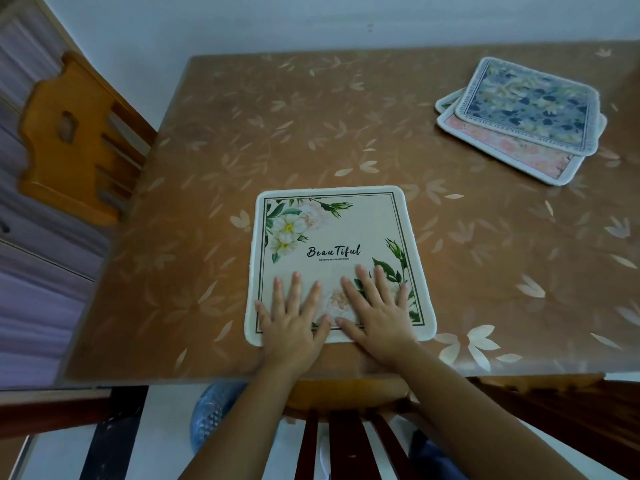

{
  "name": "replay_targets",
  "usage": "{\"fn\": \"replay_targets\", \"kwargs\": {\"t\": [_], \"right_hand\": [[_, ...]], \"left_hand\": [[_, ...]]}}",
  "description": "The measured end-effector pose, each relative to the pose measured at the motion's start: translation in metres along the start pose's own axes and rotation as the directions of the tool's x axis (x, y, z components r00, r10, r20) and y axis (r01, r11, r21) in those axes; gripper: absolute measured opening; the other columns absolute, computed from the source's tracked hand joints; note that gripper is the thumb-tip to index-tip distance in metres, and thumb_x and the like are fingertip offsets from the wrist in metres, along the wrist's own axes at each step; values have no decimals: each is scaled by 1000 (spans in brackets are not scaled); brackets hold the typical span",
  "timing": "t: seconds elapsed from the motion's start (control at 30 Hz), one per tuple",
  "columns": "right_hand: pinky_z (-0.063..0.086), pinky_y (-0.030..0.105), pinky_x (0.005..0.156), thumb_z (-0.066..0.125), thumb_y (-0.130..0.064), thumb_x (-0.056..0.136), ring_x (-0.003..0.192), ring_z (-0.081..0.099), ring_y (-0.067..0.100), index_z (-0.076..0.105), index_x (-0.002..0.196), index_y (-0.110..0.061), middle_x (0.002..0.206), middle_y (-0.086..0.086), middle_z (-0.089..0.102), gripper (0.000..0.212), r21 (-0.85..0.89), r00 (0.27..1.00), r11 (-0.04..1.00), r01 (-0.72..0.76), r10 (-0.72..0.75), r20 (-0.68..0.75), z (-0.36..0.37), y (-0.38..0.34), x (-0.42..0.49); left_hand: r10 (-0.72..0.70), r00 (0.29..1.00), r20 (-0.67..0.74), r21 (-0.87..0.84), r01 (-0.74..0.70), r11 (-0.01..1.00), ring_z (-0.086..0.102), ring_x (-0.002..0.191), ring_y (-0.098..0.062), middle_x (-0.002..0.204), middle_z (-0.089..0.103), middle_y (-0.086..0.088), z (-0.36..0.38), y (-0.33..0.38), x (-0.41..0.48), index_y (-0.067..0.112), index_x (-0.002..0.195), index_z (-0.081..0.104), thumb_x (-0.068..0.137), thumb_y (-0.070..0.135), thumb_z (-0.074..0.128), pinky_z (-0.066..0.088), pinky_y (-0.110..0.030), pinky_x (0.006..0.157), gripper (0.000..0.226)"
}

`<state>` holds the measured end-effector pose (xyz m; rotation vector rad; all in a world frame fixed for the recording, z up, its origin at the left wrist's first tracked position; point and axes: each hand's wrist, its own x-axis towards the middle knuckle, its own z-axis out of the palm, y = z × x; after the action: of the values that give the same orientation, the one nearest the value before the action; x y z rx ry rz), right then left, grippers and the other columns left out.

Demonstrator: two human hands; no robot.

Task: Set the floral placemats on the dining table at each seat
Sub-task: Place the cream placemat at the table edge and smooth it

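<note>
My two hands lie flat on a floral placemat (332,237) at the near edge of the dining table (242,133), in front of the chair (346,431) I am leaning over. My left hand (294,327) and right hand (377,320) sit side by side, fingers spread and straight, palms pressing on the mat's near half; neither hand grips anything. I judge this as the end of the first placing: smoothing the mat and squaring it to the near edge at this seat.

The mat is nearly square with rounded corners, cream with a thin dark border line. It has white flowers and green leaves at its far left corner, more leaves and a pale bloom at its near right, and the word "Beautiful" in dark script across the middle. It lies flat, just inside the near edge.

The next move, I think, calls for lifting both hands and reaching to the stack of remaining placemats (519,116) near the table's far right corner. Its top mat is blue floral, with a pink one beneath. One could go to the left edge, where a wooden chair (76,133) stands.
</note>
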<state>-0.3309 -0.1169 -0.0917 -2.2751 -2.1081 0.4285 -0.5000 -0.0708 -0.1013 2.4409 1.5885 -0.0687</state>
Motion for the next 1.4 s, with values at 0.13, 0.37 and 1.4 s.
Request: {"fn": "replay_targets", "kwargs": {"t": [0.13, 0.37, 1.4], "right_hand": [[-6, 62, 106, 10, -71, 80, 135, -25, 21, -12, 137, -39, 148, -7, -22, 69, 22, 1000, 999, 24, -24, -16, -6, 8, 34], [0, 63, 106, 2, -72, 78, 136, -20, 21, -8, 139, -36, 149, -6, -18, 72, -18, 998, 1000, 26, -27, -60, -15, 19, 92], [-7, 45, 110, 15, -66, 84, 138, -19, 18, -8, 141, -32, 154, -3, -11, 70, 73, 985, 989, -125, 133, -114, -23, 52, 55]], "left_hand": [[22, 1000, -1, 0, -22, 1000, -27, 134, -24, 149, -23, 5, -5, -2, 33, 46, 130, -27, 79, 66, -10, -8, -60, 105, 58], [80, 995, -59, 31, -78, 996, -17, 138, -24, 153, -12, 3, -12, -6, 89, 41, 137, -12, 84, 61, -4, -3, -58, 107, 58], [-5, 998, -62, -15, 4, 1000, -19, 137, -16, 152, -15, 3, -22, -24, 90, 37, 139, -11, 89, 56, 14, -8, -46, 110, 59]]}}
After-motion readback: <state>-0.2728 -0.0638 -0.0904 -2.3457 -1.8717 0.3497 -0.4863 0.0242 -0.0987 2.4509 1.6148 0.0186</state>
